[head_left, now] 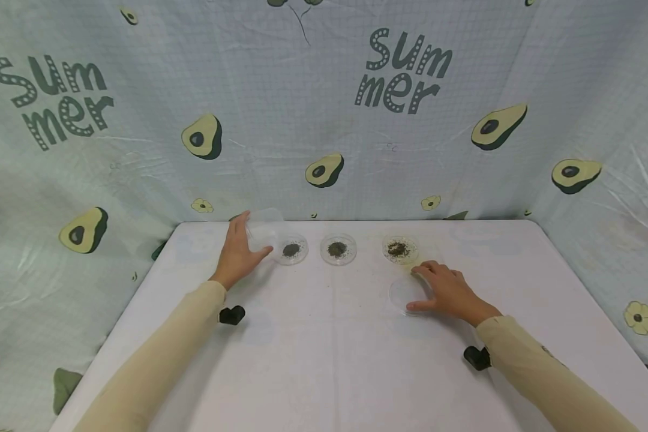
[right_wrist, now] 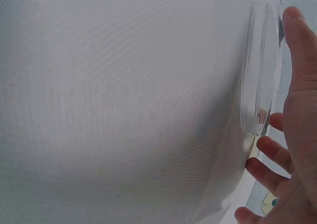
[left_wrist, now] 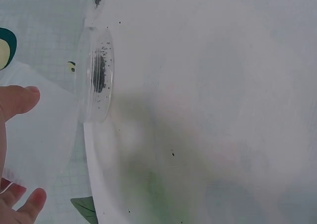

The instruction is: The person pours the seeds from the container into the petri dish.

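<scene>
Mid-frame in the head view: three open petri dishes in a row along the far edge of the white counter [head_left: 324, 336], each holding dark granules: left dish [head_left: 292, 249], middle dish [head_left: 338, 249], right dish [head_left: 400, 249]. Left hand [head_left: 240, 252] at left of centre, fingers and thumb curled round a clear lid [head_left: 263, 231], held tilted and raised off the counter, just left of and slightly above the left dish; not resting on it. Left wrist view confirms: thumb [left_wrist: 17, 99] on the translucent lid [left_wrist: 47, 135], left dish [left_wrist: 96, 75] just beyond its edge, apart, speckled with granules. Right hand [head_left: 447, 291] at right of centre, fingers spread and curled over the rim of a second clear lid [head_left: 407, 293] lying flat on the counter. Right wrist view: lid [right_wrist: 260, 70] seen edge-on, fingertips [right_wrist: 297, 45] at the rim, thumb end not clearly seen, so a loose grip at most. Second lid sits directly below the right dish in frame, near but apart. Key relation: each lid nearest its own side's dish, left lid a short shift rightward from the left dish, right lid a short move up-frame from the right dish. Middle dish between both, no lid in view for it. Round lids, no long axis. Avocado-print cloth [head_left: 324, 120] behind.
</scene>
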The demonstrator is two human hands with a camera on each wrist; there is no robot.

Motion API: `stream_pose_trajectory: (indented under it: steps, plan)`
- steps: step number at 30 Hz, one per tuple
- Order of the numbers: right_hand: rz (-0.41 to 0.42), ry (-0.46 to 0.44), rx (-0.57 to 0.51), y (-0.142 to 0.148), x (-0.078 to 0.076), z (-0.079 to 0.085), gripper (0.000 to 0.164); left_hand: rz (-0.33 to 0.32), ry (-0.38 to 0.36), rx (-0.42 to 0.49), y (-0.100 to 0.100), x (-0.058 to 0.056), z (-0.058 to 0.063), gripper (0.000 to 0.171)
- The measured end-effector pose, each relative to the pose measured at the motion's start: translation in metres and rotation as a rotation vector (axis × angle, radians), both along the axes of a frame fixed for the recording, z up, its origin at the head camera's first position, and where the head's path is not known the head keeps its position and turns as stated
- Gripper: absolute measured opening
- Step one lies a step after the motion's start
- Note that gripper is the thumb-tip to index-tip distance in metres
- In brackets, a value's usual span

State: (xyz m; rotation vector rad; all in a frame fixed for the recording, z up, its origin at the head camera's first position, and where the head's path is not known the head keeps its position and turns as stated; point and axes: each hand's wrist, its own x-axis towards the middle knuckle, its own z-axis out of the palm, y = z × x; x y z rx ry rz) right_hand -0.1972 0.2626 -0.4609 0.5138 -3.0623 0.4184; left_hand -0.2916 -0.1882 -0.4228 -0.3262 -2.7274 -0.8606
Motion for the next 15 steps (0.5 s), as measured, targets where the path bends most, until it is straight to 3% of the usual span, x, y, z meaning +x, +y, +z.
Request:
stream_pose_trajectory:
  steps: [15]
  plan:
    - [0.059,-0.029,-0.003,0.004,0.003,0.002,0.098,0.080,-0.076,0.060,-0.017,-0.001,-0.006,0.099]
